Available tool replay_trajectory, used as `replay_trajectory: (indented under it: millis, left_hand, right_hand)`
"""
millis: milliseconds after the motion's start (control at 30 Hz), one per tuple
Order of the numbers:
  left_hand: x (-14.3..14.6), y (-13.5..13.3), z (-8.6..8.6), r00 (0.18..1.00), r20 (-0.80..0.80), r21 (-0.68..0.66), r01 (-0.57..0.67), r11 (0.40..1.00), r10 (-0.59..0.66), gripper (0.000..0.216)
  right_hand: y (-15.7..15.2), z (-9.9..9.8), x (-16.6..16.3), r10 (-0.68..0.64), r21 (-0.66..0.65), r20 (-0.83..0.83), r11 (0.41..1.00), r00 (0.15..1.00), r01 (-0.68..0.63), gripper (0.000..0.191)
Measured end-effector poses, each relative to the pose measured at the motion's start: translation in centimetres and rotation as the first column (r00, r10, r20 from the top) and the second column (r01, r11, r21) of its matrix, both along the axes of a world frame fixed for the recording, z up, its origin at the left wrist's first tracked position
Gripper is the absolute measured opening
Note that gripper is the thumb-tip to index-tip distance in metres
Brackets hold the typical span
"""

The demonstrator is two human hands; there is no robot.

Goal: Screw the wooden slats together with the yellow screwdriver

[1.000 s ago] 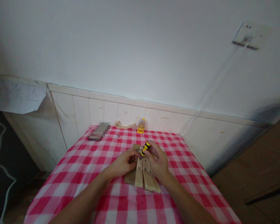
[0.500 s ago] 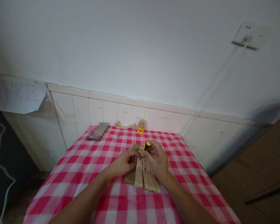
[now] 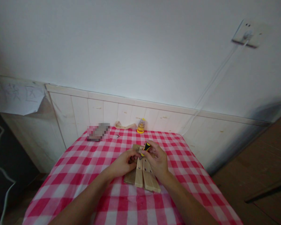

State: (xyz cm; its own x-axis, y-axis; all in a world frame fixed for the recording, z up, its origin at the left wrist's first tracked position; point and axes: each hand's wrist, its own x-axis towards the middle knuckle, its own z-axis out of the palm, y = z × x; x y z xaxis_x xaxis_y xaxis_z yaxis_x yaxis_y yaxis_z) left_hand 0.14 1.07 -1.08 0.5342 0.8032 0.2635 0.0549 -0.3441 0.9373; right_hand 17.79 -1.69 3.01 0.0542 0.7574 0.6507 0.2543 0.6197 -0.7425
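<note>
White wall, checked table

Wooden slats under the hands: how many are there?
3 show. One slat lies flat on the left, one stands on edge in the middle, one lies on the right. The left hand and right hand cover their far ends, so more may be hidden.

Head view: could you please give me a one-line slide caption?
Right hand holds a yellow-and-black screwdriver to wooden slats on a red-checked tablecloth; left hand steadies them.
</note>
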Motion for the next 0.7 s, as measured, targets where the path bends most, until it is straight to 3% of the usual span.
replay_trajectory:
  millis: [300, 700]
  left_hand:
    - [-0.32, -0.18, 0.67, 0.998, 0.002, -0.032, 0.057, 0.998, -0.057, 0.037]
    - [-0.35, -0.35, 0.74, 0.999, -0.003, -0.05, 0.047, 0.998, -0.047, 0.038]
  right_hand:
    - [-0.62, 0.34, 0.86, -0.006, 0.048, 0.151, 0.999, 0.988, -0.001, 0.037]
    - [-0.04, 0.02, 0.48, -0.047, 0.034, 0.017, 0.998, 0.999, 0.046, 0.035]
